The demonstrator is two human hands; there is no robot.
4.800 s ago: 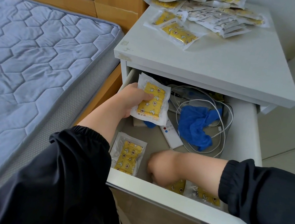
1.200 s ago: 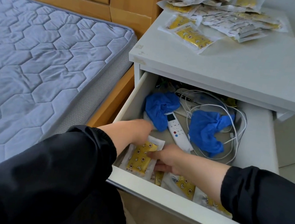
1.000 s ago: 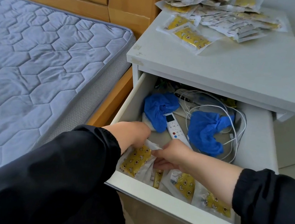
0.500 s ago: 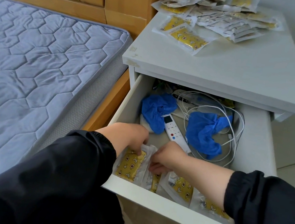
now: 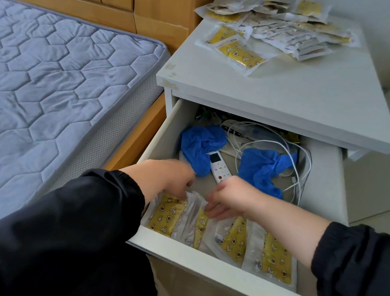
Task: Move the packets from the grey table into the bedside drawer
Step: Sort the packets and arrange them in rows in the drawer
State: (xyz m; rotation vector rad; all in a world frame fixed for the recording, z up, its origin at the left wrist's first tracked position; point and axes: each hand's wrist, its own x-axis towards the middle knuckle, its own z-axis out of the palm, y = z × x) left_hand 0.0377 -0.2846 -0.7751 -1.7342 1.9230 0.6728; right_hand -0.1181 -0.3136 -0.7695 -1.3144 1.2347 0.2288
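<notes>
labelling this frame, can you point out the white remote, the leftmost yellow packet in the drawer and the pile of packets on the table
white remote (image 5: 218, 166), head view, on its keypad.
leftmost yellow packet (image 5: 166, 215), head view, on its yellow printed middle.
pile of packets (image 5: 278, 26), head view, on the overlapping packets at the table's far edge.

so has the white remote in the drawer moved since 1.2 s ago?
No. The remote lies between the two blue gloves, same angle as before.
</notes>
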